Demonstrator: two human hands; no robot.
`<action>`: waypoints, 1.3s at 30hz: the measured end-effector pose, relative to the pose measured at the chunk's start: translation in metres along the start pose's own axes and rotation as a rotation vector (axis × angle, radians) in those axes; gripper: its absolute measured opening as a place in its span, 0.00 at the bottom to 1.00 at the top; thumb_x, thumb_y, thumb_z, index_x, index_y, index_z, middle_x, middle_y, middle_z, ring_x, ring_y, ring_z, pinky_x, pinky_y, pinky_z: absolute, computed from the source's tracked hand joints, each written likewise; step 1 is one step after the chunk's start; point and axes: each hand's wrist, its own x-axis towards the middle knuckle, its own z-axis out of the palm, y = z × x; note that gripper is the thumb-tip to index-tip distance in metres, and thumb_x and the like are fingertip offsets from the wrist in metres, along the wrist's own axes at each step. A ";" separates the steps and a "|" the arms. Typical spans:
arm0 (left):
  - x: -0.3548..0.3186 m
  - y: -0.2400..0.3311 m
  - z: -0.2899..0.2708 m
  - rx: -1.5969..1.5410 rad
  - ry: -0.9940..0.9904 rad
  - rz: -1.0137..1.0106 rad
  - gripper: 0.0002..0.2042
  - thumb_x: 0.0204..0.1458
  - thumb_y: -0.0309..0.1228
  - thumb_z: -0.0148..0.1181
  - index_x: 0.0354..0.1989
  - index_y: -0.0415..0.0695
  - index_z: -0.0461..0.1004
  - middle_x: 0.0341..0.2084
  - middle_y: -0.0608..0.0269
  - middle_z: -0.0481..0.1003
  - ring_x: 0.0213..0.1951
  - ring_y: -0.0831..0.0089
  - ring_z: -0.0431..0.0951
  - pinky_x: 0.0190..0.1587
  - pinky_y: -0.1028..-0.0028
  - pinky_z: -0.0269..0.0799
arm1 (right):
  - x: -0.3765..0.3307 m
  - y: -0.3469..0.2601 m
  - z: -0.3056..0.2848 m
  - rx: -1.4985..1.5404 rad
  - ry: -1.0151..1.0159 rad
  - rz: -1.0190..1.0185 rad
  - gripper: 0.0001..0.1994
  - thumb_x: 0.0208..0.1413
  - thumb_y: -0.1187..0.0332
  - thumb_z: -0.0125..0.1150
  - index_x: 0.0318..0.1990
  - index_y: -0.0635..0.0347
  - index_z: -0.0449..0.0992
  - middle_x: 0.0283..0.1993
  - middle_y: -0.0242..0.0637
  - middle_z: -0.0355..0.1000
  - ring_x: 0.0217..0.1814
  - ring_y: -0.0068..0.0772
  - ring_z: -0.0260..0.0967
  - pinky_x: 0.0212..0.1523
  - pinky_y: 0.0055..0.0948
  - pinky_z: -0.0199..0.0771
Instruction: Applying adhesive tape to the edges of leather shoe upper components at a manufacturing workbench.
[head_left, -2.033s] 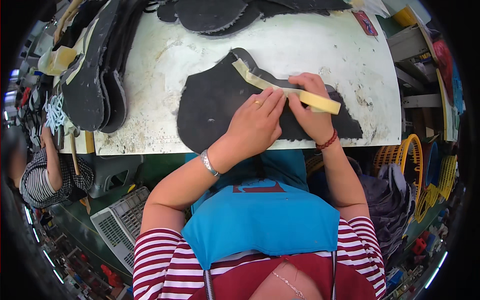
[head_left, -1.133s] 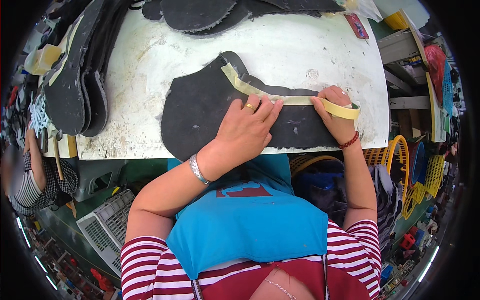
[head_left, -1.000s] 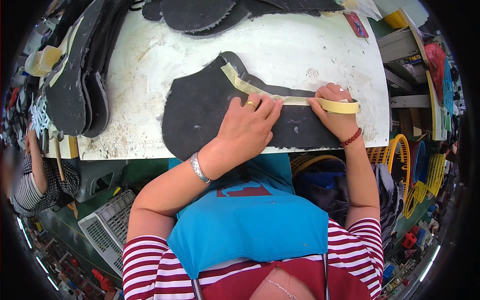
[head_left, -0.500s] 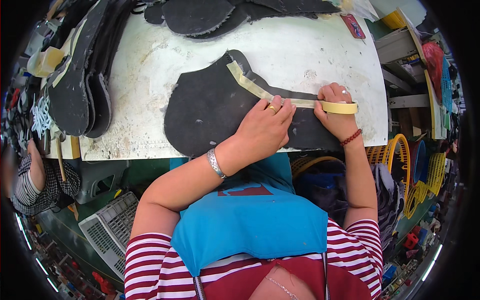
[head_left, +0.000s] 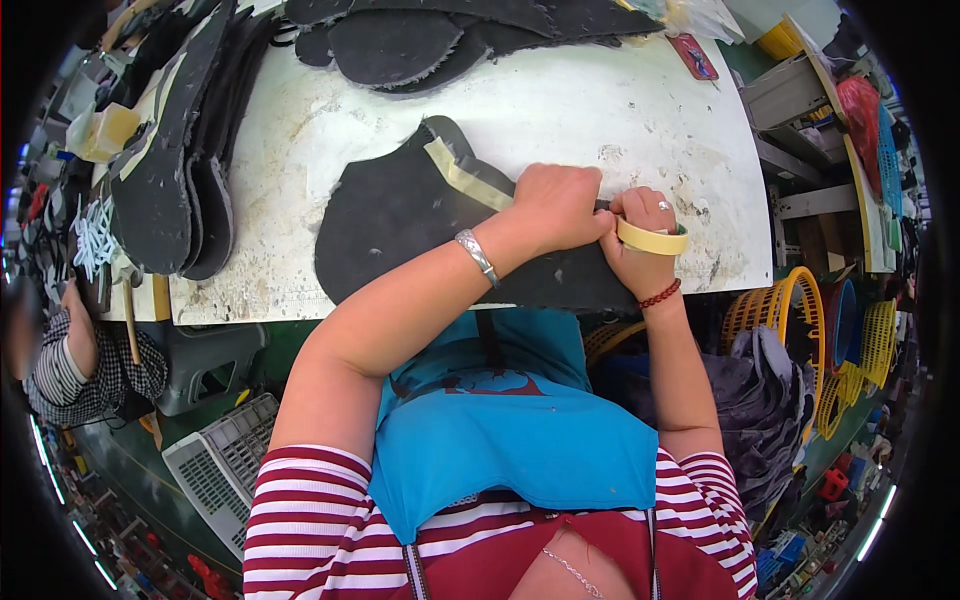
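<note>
A dark grey, felt-like cut piece (head_left: 400,220) with a curved outline lies flat on the white table. A strip of pale masking tape (head_left: 465,181) runs along its upper edge and passes under my left hand (head_left: 560,205). That hand is closed in a fist over the piece's upper edge, its fingertips hidden, against my right thumb. My right hand (head_left: 640,262) is closed at the right end of the piece, with the roll of masking tape (head_left: 668,243) hanging around its fingers. What the left fingers pinch is hidden.
More dark cut pieces lie stacked at the table's left (head_left: 150,215) and far edge (head_left: 395,48). A small red packet (head_left: 692,56) sits at the far right. Yellow baskets (head_left: 806,300) stand beyond the right edge; a grey crate (head_left: 215,465) and a seated person (head_left: 80,350) are at left.
My left hand has lifted from pressing the tape and moved right, closing into a fist beside my right hand. The tape roll and right hand have shifted slightly left and down.
</note>
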 end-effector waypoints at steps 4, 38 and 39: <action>0.005 -0.013 -0.012 -0.278 -0.354 -0.148 0.16 0.51 0.40 0.66 0.26 0.37 0.82 0.20 0.55 0.79 0.24 0.63 0.75 0.31 0.64 0.70 | 0.001 -0.005 0.004 0.080 0.003 -0.018 0.05 0.50 0.71 0.65 0.32 0.56 0.73 0.33 0.37 0.72 0.37 0.45 0.71 0.46 0.44 0.68; -0.163 -0.078 -0.337 -0.666 0.442 -0.630 0.14 0.65 0.32 0.62 0.54 0.37 0.77 0.39 0.67 0.82 0.42 0.80 0.80 0.47 0.76 0.77 | 0.050 -0.039 0.038 0.512 0.085 -0.293 0.12 0.48 0.76 0.68 0.36 0.55 0.69 0.34 0.37 0.73 0.36 0.42 0.71 0.46 0.42 0.69; -0.159 -0.078 -0.358 -0.649 0.519 -0.666 0.14 0.65 0.32 0.62 0.55 0.37 0.77 0.40 0.67 0.82 0.41 0.81 0.81 0.46 0.78 0.78 | 0.049 -0.037 0.041 0.544 0.085 -0.226 0.11 0.50 0.76 0.66 0.36 0.55 0.69 0.33 0.37 0.73 0.36 0.42 0.71 0.46 0.42 0.69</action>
